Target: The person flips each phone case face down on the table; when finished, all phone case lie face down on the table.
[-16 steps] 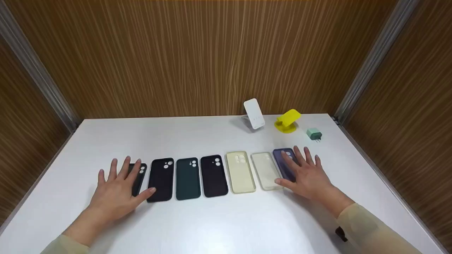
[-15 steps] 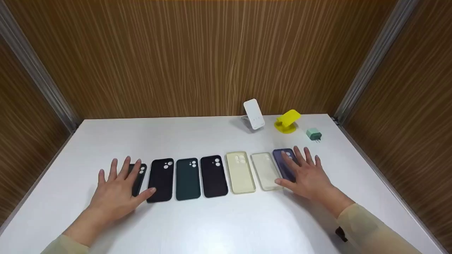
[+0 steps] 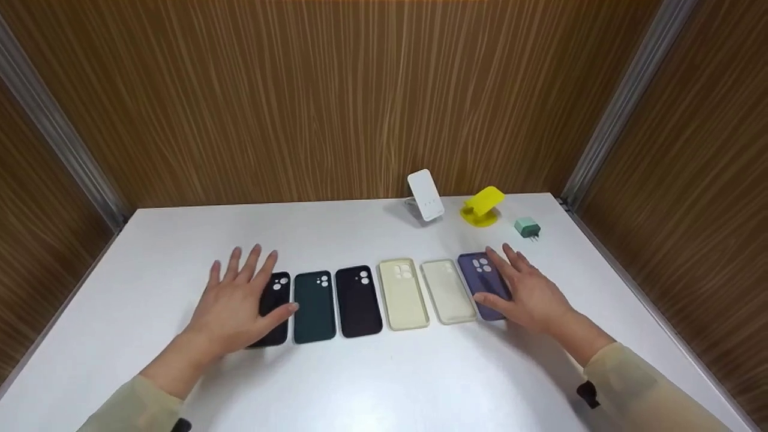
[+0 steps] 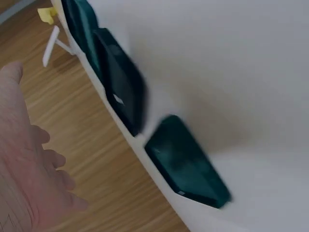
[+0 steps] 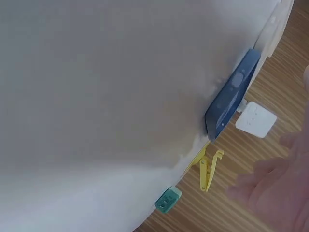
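Note:
Phone cases lie in a row across the white table. In the head view my left hand is spread flat, fingers straight, over the row's left end. It partly covers a black case and hides the leftmost one, which appears as a dark green case in the left wrist view. Further right come a green case, a dark case, a cream case and a clear case. My right hand, fingers extended, is over the right edge of a purple case. Neither hand grips anything.
Behind the row, towards the back right, stand a white stand and a yellow phone stand. A green charger plug lies beside them. Wood-grain panels enclose the table at the back and sides.
My left hand has moved right and now covers the leftmost case. The right hand has shifted slightly, so more of the purple case shows. The head view has turned a little.

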{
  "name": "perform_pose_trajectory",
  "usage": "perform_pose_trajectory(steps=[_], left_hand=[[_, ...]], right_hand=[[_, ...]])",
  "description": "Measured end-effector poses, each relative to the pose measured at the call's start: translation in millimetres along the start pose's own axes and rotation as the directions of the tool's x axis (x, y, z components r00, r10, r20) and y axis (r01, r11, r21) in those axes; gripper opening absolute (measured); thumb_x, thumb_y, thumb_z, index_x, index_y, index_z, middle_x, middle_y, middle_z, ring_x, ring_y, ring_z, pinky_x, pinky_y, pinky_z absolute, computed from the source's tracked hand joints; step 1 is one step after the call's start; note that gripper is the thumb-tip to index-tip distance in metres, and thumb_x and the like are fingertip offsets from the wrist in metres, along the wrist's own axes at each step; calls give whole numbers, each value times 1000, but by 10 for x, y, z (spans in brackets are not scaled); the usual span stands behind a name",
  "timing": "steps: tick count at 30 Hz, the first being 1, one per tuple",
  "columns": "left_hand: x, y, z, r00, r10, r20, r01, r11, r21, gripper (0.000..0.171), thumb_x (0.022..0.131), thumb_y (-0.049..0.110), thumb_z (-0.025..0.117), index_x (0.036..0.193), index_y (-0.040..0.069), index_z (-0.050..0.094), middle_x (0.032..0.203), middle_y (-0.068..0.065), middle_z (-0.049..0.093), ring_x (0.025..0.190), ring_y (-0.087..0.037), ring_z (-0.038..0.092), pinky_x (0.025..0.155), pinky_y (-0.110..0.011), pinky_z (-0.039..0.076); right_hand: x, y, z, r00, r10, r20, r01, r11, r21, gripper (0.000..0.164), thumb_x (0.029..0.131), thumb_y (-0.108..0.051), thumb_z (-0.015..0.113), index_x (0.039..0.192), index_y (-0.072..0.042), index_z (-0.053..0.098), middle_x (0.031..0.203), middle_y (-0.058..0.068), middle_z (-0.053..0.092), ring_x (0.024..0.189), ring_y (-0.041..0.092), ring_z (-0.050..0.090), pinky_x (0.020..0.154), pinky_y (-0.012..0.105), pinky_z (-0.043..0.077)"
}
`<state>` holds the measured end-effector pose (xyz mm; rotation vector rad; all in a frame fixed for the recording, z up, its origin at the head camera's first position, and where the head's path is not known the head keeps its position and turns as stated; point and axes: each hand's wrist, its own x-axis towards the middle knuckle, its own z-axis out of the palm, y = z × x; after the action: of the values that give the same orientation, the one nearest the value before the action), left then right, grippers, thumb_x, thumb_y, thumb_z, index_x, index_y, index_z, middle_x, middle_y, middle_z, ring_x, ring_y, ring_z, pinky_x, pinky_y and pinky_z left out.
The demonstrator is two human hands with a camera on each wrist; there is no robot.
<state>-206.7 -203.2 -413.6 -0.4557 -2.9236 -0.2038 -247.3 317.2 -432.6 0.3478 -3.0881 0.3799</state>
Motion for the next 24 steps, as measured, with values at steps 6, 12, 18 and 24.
perform_pose_trajectory(steps=[6, 12, 18, 24], left_hand=[[302, 379, -43, 996, 84, 7, -84, 996, -8, 104, 96, 84, 43, 170, 14, 24, 174, -20, 18, 160, -46, 12, 126, -67, 9], [684, 901, -34, 980, 198, 9, -197, 980, -37, 102, 96, 84, 41, 171, 18, 19, 175, -18, 14, 160, -43, 11, 127, -62, 7], [1008, 1489, 75, 954, 300, 17, -298, 952, -75, 100, 97, 84, 37, 171, 20, 20, 175, -16, 15, 161, -39, 15, 128, -59, 9], [1213, 1971, 273, 937, 347, 43, -339, 931, -139, 97, 96, 83, 43, 171, 23, 24, 174, -15, 22, 160, -36, 21, 129, -54, 11]], right_hand=[[-5, 58, -78, 1000, 17, -8, -16, 992, 128, 100, 95, -69, 67, 172, -25, 20, 173, 25, 18, 148, 58, 34, 113, 74, 33], [-2, 156, -134, 999, 25, -38, -13, 958, 286, 100, 94, -66, 71, 169, -17, 28, 169, 25, 30, 152, 51, 31, 117, 68, 34], [33, 253, -154, 999, 53, -2, -47, 899, 436, 94, 97, -55, 73, 169, -13, 29, 163, 28, 39, 144, 50, 46, 113, 62, 43], [86, 310, -181, 987, 116, 111, -158, 825, 543, 93, 98, -56, 72, 169, -15, 28, 161, 27, 43, 143, 47, 48, 113, 59, 45]])
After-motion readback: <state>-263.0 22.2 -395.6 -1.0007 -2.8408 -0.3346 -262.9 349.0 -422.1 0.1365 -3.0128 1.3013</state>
